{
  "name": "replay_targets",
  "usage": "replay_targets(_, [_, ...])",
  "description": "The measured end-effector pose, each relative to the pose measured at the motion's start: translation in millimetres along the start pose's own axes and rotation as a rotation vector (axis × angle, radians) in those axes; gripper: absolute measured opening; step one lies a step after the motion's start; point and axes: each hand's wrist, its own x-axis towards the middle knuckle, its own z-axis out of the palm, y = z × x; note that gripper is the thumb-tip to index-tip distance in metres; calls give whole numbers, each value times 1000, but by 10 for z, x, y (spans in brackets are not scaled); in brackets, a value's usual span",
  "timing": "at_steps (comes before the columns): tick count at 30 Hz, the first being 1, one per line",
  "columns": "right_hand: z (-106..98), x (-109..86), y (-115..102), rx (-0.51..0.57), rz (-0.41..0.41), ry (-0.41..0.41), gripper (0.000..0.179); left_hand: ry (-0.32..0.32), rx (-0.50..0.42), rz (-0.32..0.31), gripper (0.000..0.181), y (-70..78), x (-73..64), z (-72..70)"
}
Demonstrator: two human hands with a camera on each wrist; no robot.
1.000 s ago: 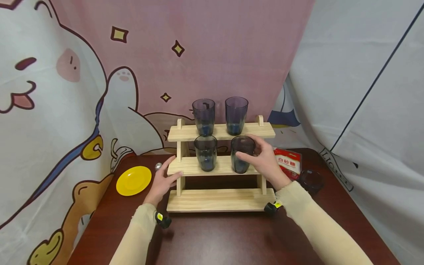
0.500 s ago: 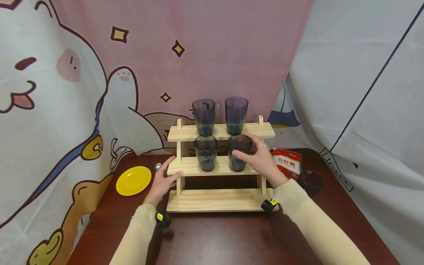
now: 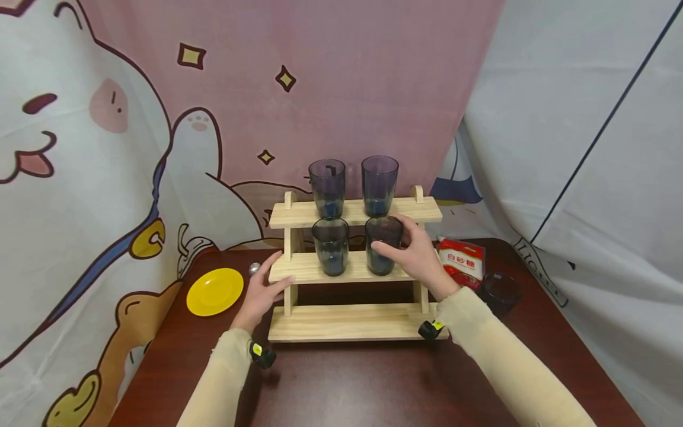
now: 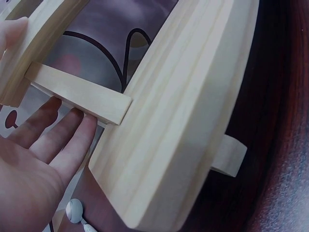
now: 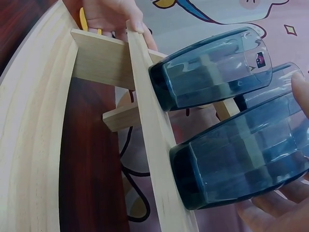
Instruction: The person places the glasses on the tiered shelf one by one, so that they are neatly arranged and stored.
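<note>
A light wooden three-tier display rack (image 3: 352,323) stands on the table. My right hand (image 3: 418,256) grips a dark tinted drinking glass (image 3: 380,264), thumb in front and fingers behind, upright at the right of the middle tier. In the right wrist view the base of that glass (image 5: 186,181) meets the tier. Beside it stands a matching glass (image 3: 332,255), apart from it. My left hand (image 3: 257,298) holds the rack's left side: the thumb rests on the middle tier's front edge, and in the left wrist view the fingers (image 4: 72,140) touch the upright.
Two more tinted glasses, a left one (image 3: 328,187) and a right one (image 3: 380,184), occupy the top tier. A yellow plate (image 3: 215,292) and a spoon (image 3: 254,268) lie left. At right are a red-and-white packet (image 3: 463,261) and another dark glass (image 3: 500,293). Printed cloth hangs behind.
My right hand has slid its glass a little to the left along the middle tier, slowing in the last half second. The left hand stays where it was on the rack.
</note>
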Motion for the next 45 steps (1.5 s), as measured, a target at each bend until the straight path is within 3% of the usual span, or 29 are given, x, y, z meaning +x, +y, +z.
replay_targets(13, [36, -22, 3, 7, -4, 18, 82, 14, 8, -4, 79, 20, -12, -3])
replay_targets(23, [-45, -117, 88, -107, 34, -8, 91, 1, 3, -3, 81, 2, -24, 17])
replay_targets(31, [-304, -290, 203, -84, 1, 3, 85, -12, -7, -7, 82, 37, -40, 17])
replay_targets(37, [-569, -416, 242, -189, -43, 50, 78, -7, -2, -2, 80, 40, -27, 17])
replay_targets(45, [-950, -588, 327, -355, -8, 114, 80, 6, 3, 0, 82, 19, -14, 7])
